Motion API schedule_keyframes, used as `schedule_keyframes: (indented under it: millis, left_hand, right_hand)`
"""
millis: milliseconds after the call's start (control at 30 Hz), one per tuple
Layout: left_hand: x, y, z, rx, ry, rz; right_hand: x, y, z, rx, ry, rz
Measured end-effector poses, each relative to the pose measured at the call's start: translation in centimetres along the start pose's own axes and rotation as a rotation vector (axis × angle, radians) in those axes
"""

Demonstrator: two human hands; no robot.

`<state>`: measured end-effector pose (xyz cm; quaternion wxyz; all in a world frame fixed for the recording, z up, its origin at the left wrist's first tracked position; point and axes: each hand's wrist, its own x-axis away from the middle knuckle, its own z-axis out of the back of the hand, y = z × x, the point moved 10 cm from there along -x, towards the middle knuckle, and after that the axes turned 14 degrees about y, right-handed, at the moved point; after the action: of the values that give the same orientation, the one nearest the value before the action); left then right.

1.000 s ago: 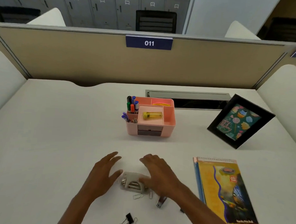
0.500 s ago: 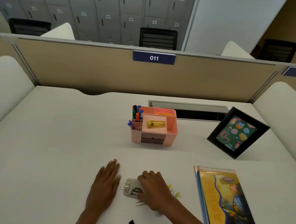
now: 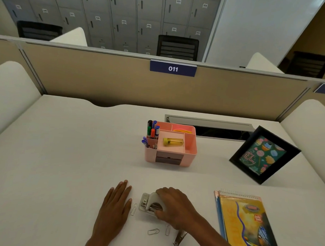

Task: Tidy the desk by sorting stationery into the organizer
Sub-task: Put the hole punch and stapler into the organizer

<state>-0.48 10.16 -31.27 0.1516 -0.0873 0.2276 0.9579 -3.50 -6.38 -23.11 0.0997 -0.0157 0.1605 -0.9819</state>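
- The small stapler (image 3: pixel 147 201) lay on the near middle of the surface (image 3: pixel 64 156), well short of the pink organizer (image 3: pixel 189 157) farther back.
- The right hand (image 3: pixel 175 206) covered the stapler's right end, fingers curled over its pale top and thumb tucked at the near side, so it looked gripped rather than merely touched.
- The left hand (image 3: pixel 114 209) rested flat just left of it, fingers straight and close together, holding nothing.
- The stapler looked rigid, compact and fairly dense for its size, with metal under a plastic cap. A hold across the body from both sides should carry it. The hinged top might swing open if it were lifted by the cap alone.
- Three paper clips (image 3: pixel 133 209) lay loose around it: one between the hands and two nearer. They were thin, flat and slippery, so probably awkward to pick up.
- A small metal tool (image 3: pixel 179 238) lay near the right forearm; I could not tell what it was.
- In the organizer, pens (image 3: pixel 152 130) stood at the left and a yellow item (image 3: pixel 173 142) already lay in the middle tray, leaving limited room there.
- Notebooks (image 3: pixel 246 227) lay to the right and a picture frame (image 3: pixel 263 157) leaned farther right. Neither blocked a straight path to the organizer.
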Motion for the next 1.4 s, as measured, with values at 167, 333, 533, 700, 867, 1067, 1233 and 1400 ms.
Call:
schedule_keyframes:
  millis: [167, 333, 533, 700, 867, 1067, 1233, 1400]
  left_hand:
    - [0.9, 2.5, 1.2, 0.225, -0.001, -0.093]
    - [1.9, 4.7, 1.8, 0.315, -0.011, -0.203]
    - [1.7, 5.1, 0.7, 0.208, 0.004, -0.295]
    - [1.6, 4.9, 0.5, 0.175, 0.05, -0.308]
    - [1.4, 4.8, 0.5, 0.172, 0.063, -0.314]
    - [1.4, 4.7, 0.3, 0.165, 0.05, -0.313]
    - [1.4, 4.7, 0.4, 0.176, 0.066, -0.314]
    - [1.4, 4.6, 0.3, 0.175, 0.079, -0.317]
  right_hand:
    - [-0.1, -0.9, -1.3, 0.086, -0.003, 0.081]
    - [-0.3, -0.7, -2.6, 0.085, 0.017, 0.093]
    - [-1.7, 0.7, 1.4, -0.08, 0.106, -0.008]
    - [-7.4, 6.3, 12.4, -0.012, 0.585, -0.073]
    - [-13.4, 8.9, 12.2, 0.243, 0.355, -0.076]
    - [-15.5, 9.1, 11.4, 0.222, 0.293, -0.052]
    - [-15.8, 9.2, 11.2, 0.154, 0.219, -0.053]
    - [-15.9, 9.1, 10.3, 0.164, 0.204, 0.002]
